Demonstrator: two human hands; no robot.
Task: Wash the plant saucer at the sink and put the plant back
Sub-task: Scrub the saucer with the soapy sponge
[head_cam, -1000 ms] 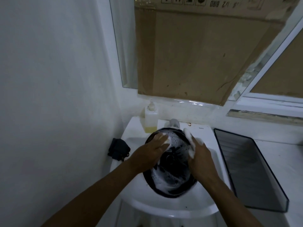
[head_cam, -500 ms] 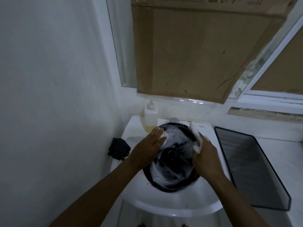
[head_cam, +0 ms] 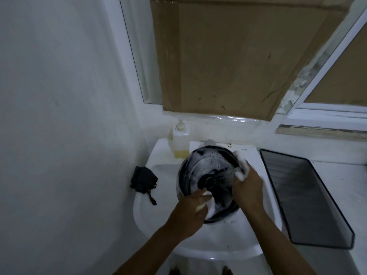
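Black round saucer point(head_cam: 210, 171) is tilted up over the white sink point(head_cam: 214, 245), its ribbed face streaked with suds and beaded with drops. Right hand point(head_cam: 248, 187) clamps the right rim, foamy fingers curled round it. Left hand point(head_cam: 190, 213) lies on the lower edge in foam; its grip, I can't tell.
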